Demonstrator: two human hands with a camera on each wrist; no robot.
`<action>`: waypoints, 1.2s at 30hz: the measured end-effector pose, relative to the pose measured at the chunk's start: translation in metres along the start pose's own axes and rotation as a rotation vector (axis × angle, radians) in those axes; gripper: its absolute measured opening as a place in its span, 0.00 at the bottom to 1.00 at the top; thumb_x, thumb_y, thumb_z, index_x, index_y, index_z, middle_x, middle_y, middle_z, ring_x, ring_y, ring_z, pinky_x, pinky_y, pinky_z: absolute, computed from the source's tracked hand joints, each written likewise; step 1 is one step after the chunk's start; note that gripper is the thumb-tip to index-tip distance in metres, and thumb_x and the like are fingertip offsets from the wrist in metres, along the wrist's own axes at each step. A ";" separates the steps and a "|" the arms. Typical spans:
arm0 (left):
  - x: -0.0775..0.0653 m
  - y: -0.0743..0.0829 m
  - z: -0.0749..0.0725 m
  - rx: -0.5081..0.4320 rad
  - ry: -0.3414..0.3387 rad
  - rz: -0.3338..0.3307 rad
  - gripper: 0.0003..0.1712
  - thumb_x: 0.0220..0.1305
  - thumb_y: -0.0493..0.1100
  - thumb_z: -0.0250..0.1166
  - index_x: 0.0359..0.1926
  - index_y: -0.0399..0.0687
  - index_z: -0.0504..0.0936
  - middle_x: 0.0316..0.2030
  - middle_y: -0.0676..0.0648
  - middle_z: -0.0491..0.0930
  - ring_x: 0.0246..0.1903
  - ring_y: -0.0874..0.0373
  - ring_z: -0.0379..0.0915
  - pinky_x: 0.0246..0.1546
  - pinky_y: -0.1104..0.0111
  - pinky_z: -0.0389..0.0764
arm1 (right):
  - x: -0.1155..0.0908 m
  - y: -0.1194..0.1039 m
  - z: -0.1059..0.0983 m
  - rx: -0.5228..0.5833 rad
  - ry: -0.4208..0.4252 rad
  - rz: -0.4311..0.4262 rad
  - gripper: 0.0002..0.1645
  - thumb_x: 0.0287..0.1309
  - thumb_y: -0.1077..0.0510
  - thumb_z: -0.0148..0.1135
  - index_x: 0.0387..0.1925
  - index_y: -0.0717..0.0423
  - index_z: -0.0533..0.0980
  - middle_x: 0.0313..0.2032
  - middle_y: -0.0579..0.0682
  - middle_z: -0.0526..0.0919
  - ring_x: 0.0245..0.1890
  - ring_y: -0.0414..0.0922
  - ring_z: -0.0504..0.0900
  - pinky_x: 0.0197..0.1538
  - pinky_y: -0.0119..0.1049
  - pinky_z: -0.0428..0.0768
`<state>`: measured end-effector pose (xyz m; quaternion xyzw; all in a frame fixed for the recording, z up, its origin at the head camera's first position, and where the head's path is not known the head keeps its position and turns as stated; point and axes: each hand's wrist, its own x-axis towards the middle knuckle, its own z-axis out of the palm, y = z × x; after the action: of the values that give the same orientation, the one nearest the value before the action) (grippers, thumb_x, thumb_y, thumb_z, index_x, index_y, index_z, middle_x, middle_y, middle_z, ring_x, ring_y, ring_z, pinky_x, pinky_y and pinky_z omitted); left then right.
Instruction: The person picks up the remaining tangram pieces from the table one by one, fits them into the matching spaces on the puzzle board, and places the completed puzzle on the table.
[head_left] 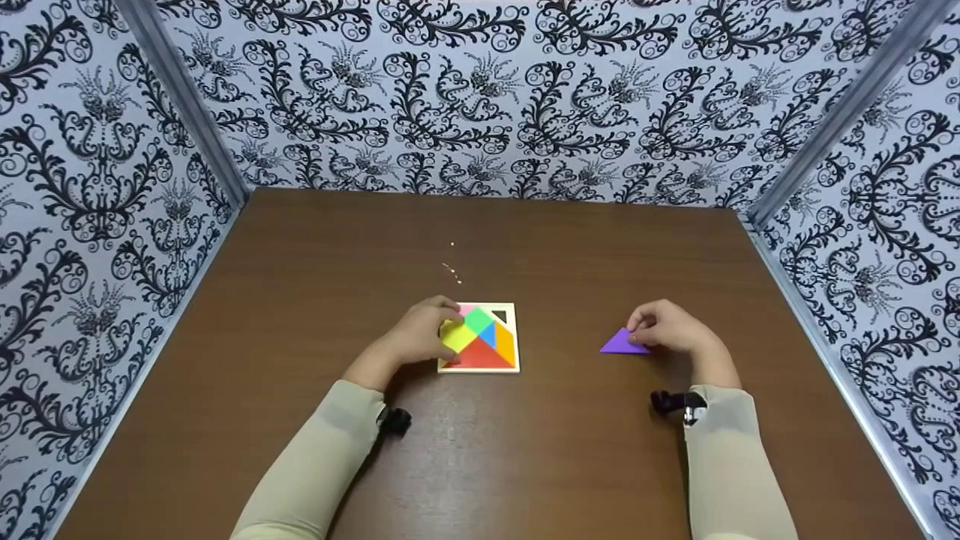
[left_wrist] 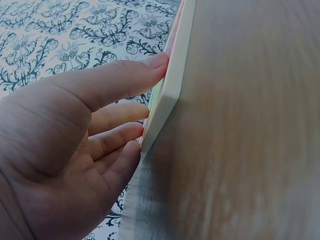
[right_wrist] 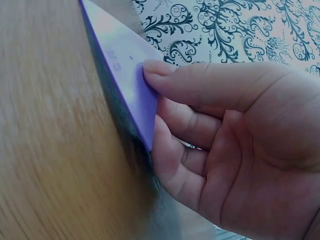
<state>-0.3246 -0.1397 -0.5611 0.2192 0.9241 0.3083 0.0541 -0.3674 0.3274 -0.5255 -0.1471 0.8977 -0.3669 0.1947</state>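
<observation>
A square tangram tray (head_left: pixel 480 370) with a pale rim lies on the table, holding pink, green, yellow, blue, orange and red pieces. A dark triangular gap (head_left: pixel 500 316) shows at its far right corner. My left hand (head_left: pixel 416 330) spans the tray's left side, thumb and fingertips touching the pieces; in the left wrist view the thumb rests just inside the pale edge (left_wrist: pixel 172 85). To the right, my right hand (head_left: pixel 673 328) pinches a purple triangle (head_left: pixel 619 344) by one corner. The right wrist view shows the thumb on the triangle's (right_wrist: pixel 120 57) face, with fingers behind.
Beyond the tray, small pale specks (head_left: pixel 452 270) lie on the brown table (head_left: pixel 570 435). Patterned white-and-black walls (head_left: pixel 480 97) with grey metal edging enclose the back and both sides. Each wrist carries a black strapped device.
</observation>
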 end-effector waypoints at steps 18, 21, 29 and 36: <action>0.001 0.002 0.000 -0.005 -0.005 -0.003 0.38 0.47 0.47 0.87 0.60 0.42 0.87 0.67 0.42 0.77 0.67 0.42 0.73 0.73 0.50 0.73 | 0.015 -0.013 0.026 0.275 -0.067 -0.006 0.14 0.61 0.70 0.70 0.43 0.78 0.78 0.29 0.45 0.83 0.27 0.35 0.81 0.33 0.27 0.84; 0.001 0.002 0.000 -0.008 -0.003 -0.003 0.37 0.47 0.47 0.87 0.59 0.41 0.87 0.67 0.41 0.78 0.67 0.41 0.73 0.73 0.50 0.73 | 0.018 -0.015 0.029 0.301 -0.062 -0.010 0.14 0.60 0.71 0.71 0.43 0.79 0.77 0.28 0.45 0.83 0.26 0.35 0.81 0.32 0.27 0.84; -0.001 0.002 -0.002 -0.003 -0.003 -0.002 0.38 0.46 0.46 0.87 0.59 0.40 0.87 0.67 0.41 0.78 0.68 0.41 0.73 0.73 0.49 0.72 | 0.023 -0.018 0.038 0.329 -0.063 -0.030 0.14 0.59 0.70 0.70 0.41 0.78 0.77 0.26 0.43 0.82 0.25 0.35 0.82 0.31 0.27 0.84; -0.001 0.003 -0.001 -0.008 0.000 0.003 0.36 0.46 0.46 0.87 0.58 0.40 0.88 0.67 0.40 0.78 0.68 0.40 0.73 0.73 0.47 0.71 | 0.023 -0.027 0.046 0.361 -0.037 -0.025 0.12 0.59 0.70 0.70 0.40 0.76 0.77 0.26 0.44 0.82 0.26 0.36 0.83 0.31 0.28 0.86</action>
<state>-0.3229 -0.1384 -0.5590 0.2203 0.9226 0.3120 0.0543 -0.3637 0.2722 -0.5417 -0.1277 0.8116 -0.5217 0.2298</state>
